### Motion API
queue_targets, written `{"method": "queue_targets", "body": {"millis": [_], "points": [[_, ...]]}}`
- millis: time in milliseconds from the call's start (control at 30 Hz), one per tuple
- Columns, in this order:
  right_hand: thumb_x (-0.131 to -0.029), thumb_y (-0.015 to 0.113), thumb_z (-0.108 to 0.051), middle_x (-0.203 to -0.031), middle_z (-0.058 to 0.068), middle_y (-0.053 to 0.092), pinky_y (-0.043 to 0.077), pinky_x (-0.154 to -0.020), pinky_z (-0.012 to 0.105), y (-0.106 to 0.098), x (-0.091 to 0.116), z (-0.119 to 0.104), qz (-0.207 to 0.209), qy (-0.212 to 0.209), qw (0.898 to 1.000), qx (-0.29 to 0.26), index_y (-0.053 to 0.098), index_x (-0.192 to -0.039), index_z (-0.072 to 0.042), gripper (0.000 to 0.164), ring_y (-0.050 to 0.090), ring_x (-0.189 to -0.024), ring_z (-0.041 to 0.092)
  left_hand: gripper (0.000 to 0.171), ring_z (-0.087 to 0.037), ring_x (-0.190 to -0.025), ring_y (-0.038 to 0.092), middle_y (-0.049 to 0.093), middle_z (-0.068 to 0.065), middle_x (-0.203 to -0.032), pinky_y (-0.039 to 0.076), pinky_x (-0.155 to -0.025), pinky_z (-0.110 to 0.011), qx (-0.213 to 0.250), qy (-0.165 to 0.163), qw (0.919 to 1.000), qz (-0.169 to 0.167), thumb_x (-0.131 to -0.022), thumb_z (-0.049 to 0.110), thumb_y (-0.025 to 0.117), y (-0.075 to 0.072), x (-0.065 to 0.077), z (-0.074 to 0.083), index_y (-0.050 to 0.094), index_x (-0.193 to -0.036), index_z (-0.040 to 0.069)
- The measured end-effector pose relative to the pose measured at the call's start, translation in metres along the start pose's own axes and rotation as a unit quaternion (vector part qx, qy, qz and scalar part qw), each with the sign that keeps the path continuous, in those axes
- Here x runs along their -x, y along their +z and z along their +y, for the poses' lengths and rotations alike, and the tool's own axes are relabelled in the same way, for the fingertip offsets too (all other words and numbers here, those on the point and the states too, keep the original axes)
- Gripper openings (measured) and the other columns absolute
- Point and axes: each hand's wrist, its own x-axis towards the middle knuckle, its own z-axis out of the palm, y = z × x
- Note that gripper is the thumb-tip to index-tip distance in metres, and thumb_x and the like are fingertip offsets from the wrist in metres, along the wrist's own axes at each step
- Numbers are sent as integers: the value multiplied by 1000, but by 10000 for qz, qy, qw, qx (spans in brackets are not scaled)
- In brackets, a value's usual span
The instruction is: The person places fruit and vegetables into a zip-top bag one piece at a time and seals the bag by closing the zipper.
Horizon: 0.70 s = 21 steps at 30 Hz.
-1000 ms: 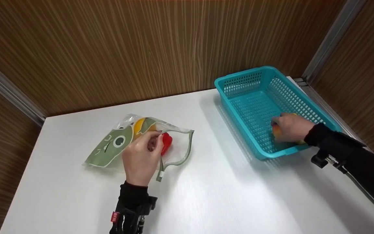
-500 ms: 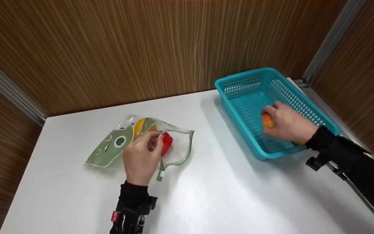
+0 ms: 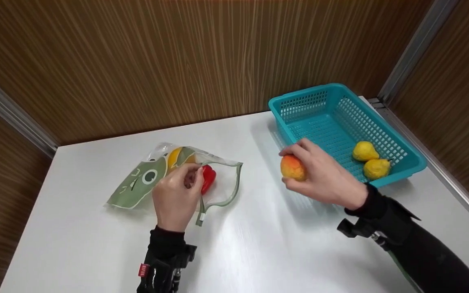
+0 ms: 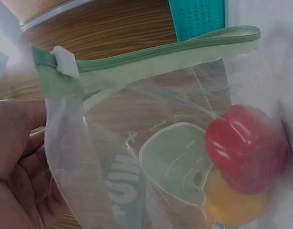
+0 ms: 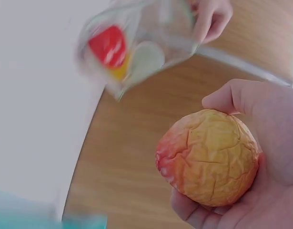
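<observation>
A clear zip bag (image 3: 132,191) printed with a green cartoon face lies at left on the table, its mouth gaping to the right. My left hand (image 3: 176,195) pinches the bag near its opening; the side edge runs between finger and thumb in the left wrist view. Inside sit a red bell pepper (image 4: 248,148) and a yellow-orange round thing (image 4: 237,200), partly covered by the pepper. Between bag and basket, my right hand (image 3: 324,175) grips an orange-yellow peach (image 5: 210,157) with a reddish tip, thumb on one side and fingers on the other.
A turquoise plastic basket (image 3: 320,126) stands at the back right, with two yellow pears (image 3: 364,151) in its near right corner. The white table (image 3: 250,244) ends at a wood-grain panel (image 3: 177,69) behind.
My right hand has lifted the peach out of the basket and carried it left past the rim, uncovering the pears. The left hand and the bag have stayed in place.
</observation>
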Motion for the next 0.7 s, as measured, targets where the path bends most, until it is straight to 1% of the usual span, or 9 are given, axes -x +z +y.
{"method": "queue_targets", "body": {"millis": [167,267,333,500,700], "points": [[-80,70,-32,-109,-6,52,47,-73,23,26,-10,-25,114,-125,9983,-566,55,-117,-25,41,50,-90,7,10,-11,-59,57,69,-1,-68,44,-54,-25,-3,76,9999,97,-85,20,68,2,0,0,73,-88,12],[-79,69,-30,-106,-7,54,48,-72,22,41,-19,-34,190,-213,9954,-920,56,-116,-25,39,52,-88,6,10,-11,-59,58,69,-1,-68,44,-54,-25,13,106,9998,146,-85,20,68,3,0,0,73,-87,12],[-79,69,-28,-105,-7,55,49,-73,22,49,-25,-37,174,-219,9937,-1083,57,-115,-25,38,52,-88,6,11,-11,-59,58,69,-1,-69,45,-54,-25,33,77,9999,106,-85,21,68,5,0,0,73,-88,12],[-79,68,-27,-107,-4,56,51,-74,21,63,-35,-40,29,-247,9919,-1246,57,-115,-23,38,53,-88,8,11,-11,-60,58,69,-1,-70,46,-56,-24,30,12,10000,9,-85,21,68,6,0,2,73,-89,12],[-79,69,-29,-104,-3,56,49,-70,19,76,-37,-43,-108,-382,9920,-1201,57,-116,-23,40,53,-84,8,10,-11,-60,57,69,-1,-69,45,-56,-24,-59,21,10000,78,-85,20,69,2,1,0,73,-88,12]]}}
